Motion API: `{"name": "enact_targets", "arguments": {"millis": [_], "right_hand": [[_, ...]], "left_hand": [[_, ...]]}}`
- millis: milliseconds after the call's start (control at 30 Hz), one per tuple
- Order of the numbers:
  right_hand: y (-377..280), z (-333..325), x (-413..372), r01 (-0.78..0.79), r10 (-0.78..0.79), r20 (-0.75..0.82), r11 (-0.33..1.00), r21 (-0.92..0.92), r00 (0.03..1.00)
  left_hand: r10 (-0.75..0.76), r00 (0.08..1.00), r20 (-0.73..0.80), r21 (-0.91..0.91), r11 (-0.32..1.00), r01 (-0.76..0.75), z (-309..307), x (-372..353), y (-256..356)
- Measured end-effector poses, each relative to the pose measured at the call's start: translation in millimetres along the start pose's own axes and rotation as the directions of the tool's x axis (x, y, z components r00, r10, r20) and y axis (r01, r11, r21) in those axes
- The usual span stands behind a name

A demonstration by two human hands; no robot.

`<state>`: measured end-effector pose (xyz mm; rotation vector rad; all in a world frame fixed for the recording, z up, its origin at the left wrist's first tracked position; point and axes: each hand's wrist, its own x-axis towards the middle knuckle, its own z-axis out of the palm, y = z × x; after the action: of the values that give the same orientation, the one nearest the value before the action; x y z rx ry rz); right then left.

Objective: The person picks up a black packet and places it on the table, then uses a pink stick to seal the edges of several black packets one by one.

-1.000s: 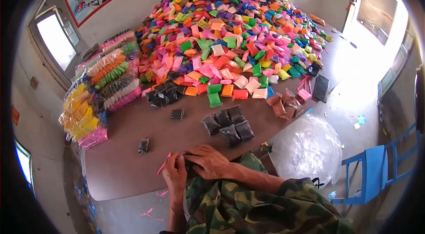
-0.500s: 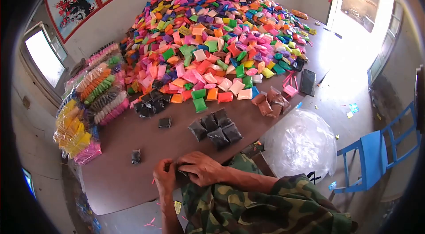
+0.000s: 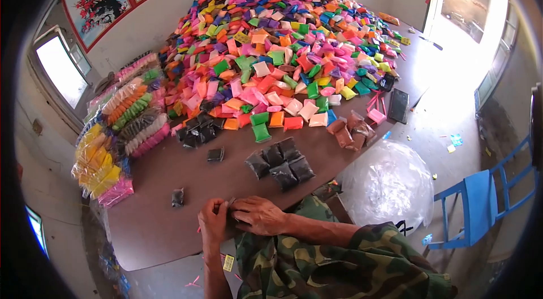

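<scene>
At the front edge of the brown table (image 3: 153,225), my left hand (image 3: 213,221) and my right hand (image 3: 259,216) meet with fingertips pinched together. Whatever lies between them is mostly hidden; only a small greyish bit shows. Just beyond my right hand sits a block of several black packets (image 3: 281,163) laid side by side. To the left of my hands is a single small black packet (image 3: 177,198), and another black packet (image 3: 215,155) lies farther back. A cluster of black packets (image 3: 198,130) rests against the big heap.
A tall heap of colourful packets (image 3: 271,61) covers the back of the table. Bagged rows of packets (image 3: 127,112) stand at the left. Brown packets (image 3: 352,130) and a black phone (image 3: 399,106) lie at right. Beside the table are a clear plastic bag (image 3: 387,180) and a blue chair (image 3: 479,203).
The view has shifted slightly, so everything sits a little to the right. My hands stay pinched together at the table edge, with the right fingers slightly moved.
</scene>
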<state>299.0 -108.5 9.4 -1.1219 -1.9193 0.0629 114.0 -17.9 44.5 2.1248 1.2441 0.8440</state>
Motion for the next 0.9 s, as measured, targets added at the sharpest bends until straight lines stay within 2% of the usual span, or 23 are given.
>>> {"name": "enact_targets", "arguments": {"millis": [200,333,533,600,700,800,900], "right_hand": [[-6,4,2,-0.087,0.088,0.055,0.996,-0.018,0.995],[-5,0,-2,-0.019,0.02,-0.044,0.999,0.029,0.999],[-6,7,-2,-0.066,0.067,0.018,0.997,-0.03,0.998],[-8,5,-1,-0.085,0.086,0.039,0.996,-0.018,0.996],[-8,2,-3,-0.023,0.022,-0.074,1.0,-0.015,0.997],[-13,-9,-3,-0.049,0.049,-0.067,0.999,0.003,0.997],[-12,-10,-2,0.0,0.001,-0.078,1.0,0.011,0.997]], "left_hand": [[-0.032,0.994,0.1,-0.073,0.997,0.039,-2,13,-8],[-0.039,0.985,0.167,-0.014,0.999,0.042,-6,16,-8],[0.174,0.971,0.162,0.127,0.973,-0.195,-8,11,12],[0.19,0.97,0.152,0.161,0.963,-0.214,-7,9,17],[0.243,0.961,0.131,0.172,0.949,-0.263,-7,7,11],[0.276,0.955,0.112,0.203,0.934,-0.294,0,4,5],[0.282,0.952,0.117,0.231,0.925,-0.303,0,3,5]]}}
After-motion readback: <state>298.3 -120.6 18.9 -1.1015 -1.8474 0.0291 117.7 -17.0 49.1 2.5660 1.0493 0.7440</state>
